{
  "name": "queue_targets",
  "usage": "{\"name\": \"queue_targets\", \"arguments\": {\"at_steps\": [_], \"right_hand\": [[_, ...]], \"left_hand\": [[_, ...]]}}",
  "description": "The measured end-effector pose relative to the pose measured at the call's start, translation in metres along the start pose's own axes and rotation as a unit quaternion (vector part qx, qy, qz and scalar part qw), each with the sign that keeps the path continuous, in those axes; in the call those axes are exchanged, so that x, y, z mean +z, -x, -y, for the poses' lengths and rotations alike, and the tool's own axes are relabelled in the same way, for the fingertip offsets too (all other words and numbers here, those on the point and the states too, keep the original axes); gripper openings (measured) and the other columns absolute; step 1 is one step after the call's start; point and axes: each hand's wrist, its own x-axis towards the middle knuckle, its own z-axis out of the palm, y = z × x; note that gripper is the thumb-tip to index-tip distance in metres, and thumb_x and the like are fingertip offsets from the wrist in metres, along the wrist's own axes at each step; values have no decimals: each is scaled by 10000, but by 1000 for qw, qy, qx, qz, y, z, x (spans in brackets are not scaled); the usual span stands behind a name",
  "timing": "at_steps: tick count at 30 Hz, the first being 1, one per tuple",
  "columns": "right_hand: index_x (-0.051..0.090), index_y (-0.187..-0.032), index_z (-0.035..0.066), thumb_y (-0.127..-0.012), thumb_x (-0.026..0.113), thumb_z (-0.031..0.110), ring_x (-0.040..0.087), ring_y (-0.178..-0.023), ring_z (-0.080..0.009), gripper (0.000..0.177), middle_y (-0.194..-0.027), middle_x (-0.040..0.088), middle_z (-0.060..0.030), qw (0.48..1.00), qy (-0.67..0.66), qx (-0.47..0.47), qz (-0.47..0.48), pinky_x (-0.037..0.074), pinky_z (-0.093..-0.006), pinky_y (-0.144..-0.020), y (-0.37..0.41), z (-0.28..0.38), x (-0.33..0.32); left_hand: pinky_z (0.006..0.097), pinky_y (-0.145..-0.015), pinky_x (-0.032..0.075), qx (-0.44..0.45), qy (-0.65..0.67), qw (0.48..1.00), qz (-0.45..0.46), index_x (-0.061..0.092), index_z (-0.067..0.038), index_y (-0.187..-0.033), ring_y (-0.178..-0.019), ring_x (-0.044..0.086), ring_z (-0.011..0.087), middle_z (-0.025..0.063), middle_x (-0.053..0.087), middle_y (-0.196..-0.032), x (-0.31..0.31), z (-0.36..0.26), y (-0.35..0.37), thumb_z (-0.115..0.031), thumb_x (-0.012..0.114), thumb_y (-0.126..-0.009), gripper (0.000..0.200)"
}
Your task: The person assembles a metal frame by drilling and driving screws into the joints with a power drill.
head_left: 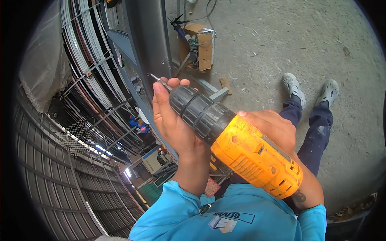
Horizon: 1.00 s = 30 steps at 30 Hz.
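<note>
A yellow and black cordless drill [251, 154] lies slantwise across the middle, its black chuck [197, 108] toward the upper left. My right hand [271, 128] is closed round its grip, which the drill body mostly hides. My left hand [171, 116] cradles the front of the chuck, with thumb and fingertips closed about the thin metal bit [162, 83]. The bit's tip overlaps the face of a dark grey metal beam [148, 36] in this view, right by a small hole. A second small hole shows farther along the beam.
A cardboard box [206, 52] with coiled cable stands on the concrete floor [261, 44], beside a metal support leg [219, 94]. Long profiles fill a rack [88, 48] at left. My grey clogs [293, 85] are on the floor at right.
</note>
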Motion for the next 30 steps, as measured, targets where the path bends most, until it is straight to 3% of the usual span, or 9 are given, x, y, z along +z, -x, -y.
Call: {"name": "queue_targets", "arguments": {"at_steps": [17,20,22,25,28,30], "right_hand": [[645,-1029,-13,-694,719,211,691,-785,-249,410,-902,693,-145,1000,24,-4,11,496,-299,-630,-18,14,-3],[647,-1025,-9,-694,719,213,690,-779,-245,405,-898,694,-137,999,35,-2,20,491,-297,-623,-21,16,-5],[647,-1024,-9,-692,720,215,689,-777,-244,406,-897,694,-134,999,31,-1,22,491,-296,-623,-22,19,-4],[646,-1026,-9,-689,720,219,688,-777,-242,413,-895,694,-130,999,33,-3,24,491,-296,-628,-22,19,-3],[644,-1034,-9,-686,717,224,687,-781,-243,425,-902,694,-130,999,42,-10,28,493,-298,-636,-22,21,-4],[642,-1039,-9,-684,716,226,686,-783,-245,432,-908,693,-131,998,49,-15,27,495,-300,-641,-23,23,-5]], "left_hand": [[262,-683,567,-5,43,999,-30,572,-53,-1076,-830,661,155,62,645,-881,-2,0,2,-251,508,-970,234],[235,-639,543,-32,10,999,23,565,-22,-1089,-757,639,134,59,630,-870,-19,-8,9,-211,517,-963,232],[206,-560,493,145,-187,971,22,546,-4,-1094,-706,578,100,35,598,-857,-45,-10,6,-176,527,-951,224],[194,-556,436,206,-177,961,-55,524,-15,-1108,-725,525,79,12,570,-870,-36,-30,-15,-187,562,-934,248],[218,-645,420,172,-128,977,6,505,-32,-1138,-784,510,68,0,554,-880,-45,-46,-49,-202,595,-916,294],[236,-684,409,138,-143,980,-8,501,-41,-1148,-810,508,71,4,555,-902,-50,-47,-68,-214,607,-909,313]]}}
